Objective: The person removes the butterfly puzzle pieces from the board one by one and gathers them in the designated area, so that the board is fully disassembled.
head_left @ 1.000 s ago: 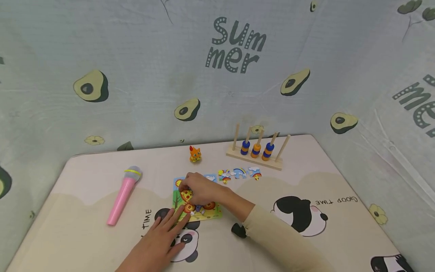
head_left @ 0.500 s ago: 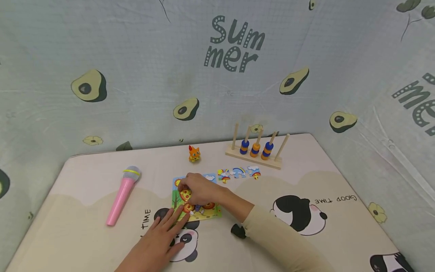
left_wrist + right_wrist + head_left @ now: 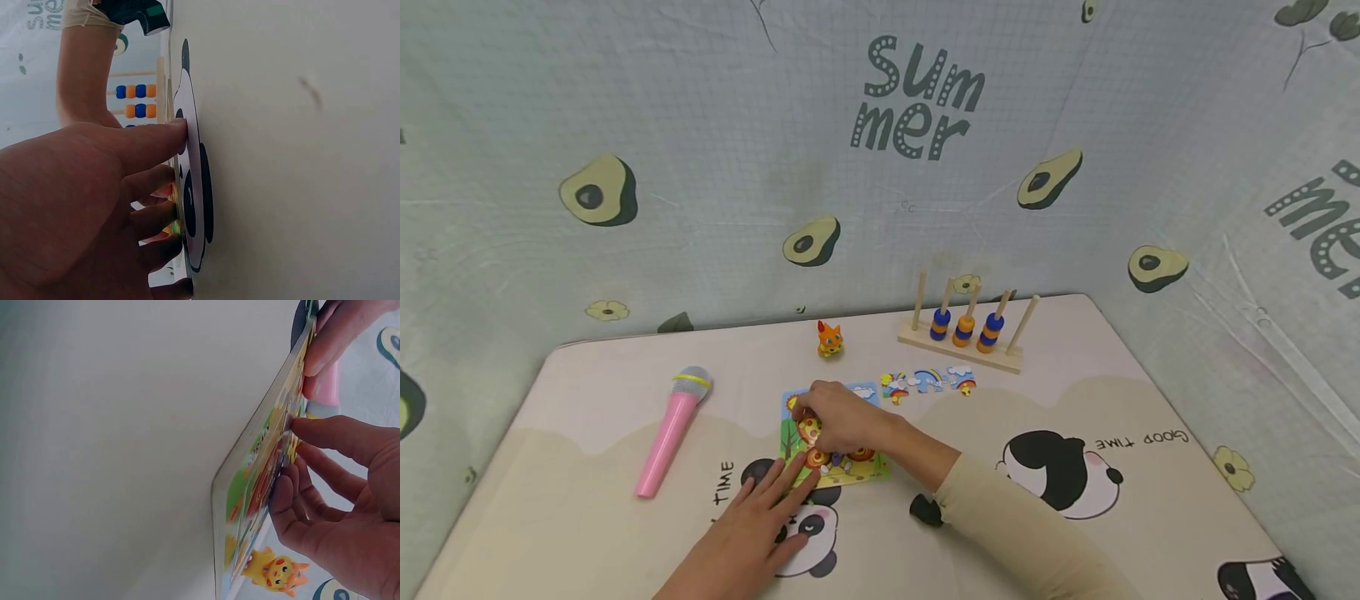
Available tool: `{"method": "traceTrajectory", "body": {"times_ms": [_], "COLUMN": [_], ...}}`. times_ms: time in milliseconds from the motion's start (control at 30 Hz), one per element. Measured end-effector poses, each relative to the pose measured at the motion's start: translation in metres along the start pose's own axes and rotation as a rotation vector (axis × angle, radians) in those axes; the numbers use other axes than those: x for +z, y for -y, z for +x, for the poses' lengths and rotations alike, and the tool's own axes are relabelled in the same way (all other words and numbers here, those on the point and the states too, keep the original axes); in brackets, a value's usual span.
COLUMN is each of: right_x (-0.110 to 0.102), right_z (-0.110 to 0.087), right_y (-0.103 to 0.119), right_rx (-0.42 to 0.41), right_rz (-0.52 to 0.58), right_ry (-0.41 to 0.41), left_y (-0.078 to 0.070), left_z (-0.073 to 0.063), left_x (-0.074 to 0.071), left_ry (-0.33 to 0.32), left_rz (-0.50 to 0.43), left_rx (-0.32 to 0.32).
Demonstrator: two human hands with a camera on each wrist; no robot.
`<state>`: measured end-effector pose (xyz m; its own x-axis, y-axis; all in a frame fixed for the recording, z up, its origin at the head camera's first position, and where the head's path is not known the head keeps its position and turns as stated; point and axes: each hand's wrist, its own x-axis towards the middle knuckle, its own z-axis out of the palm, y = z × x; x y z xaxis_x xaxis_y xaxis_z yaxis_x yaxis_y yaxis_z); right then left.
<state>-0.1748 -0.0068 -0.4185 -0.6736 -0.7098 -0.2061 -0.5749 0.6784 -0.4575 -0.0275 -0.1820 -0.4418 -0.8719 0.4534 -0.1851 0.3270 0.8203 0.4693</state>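
Note:
A colourful cartoon jigsaw puzzle lies flat at mid-table. My left hand rests at its lower left corner, fingers spread and straight, with fingertips on its edge. From the right, my right hand reaches over the puzzle's upper part and covers some of it. In the right wrist view the thumb and curled fingers of that hand meet at the puzzle's face, pinching what seems to be a puzzle piece, mostly hidden. Loose puzzle pieces lie in a row just right of the board.
A pink toy microphone lies to the left. Behind the puzzle stands a small orange animal figure. A wooden bead rack with blue and orange beads is at the back right, near the patterned cloth wall.
Both hands hold nearly the same place over the puzzle. The view shifts very slightly; the loose pieces and toys stay where they were.

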Motion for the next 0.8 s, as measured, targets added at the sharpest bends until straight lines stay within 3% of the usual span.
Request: {"method": "traceTrajectory", "body": {"times_ms": [400,800], "right_x": [-0.0007,-0.001], "right_z": [0.0006,0.0016], "right_y": [0.0022,0.0032], "right_rx": [0.008,0.004], "right_rz": [0.008,0.009], "right_ry": [-0.013,-0.019], "left_y": [-0.0006,-0.0015], "left_z": [0.0012,0.001], "left_x": [0.0,-0.0001], "left_ry": [0.009,-0.019], "left_rz": [-0.033,-0.024], "left_rx": [-0.037,-0.034]}}
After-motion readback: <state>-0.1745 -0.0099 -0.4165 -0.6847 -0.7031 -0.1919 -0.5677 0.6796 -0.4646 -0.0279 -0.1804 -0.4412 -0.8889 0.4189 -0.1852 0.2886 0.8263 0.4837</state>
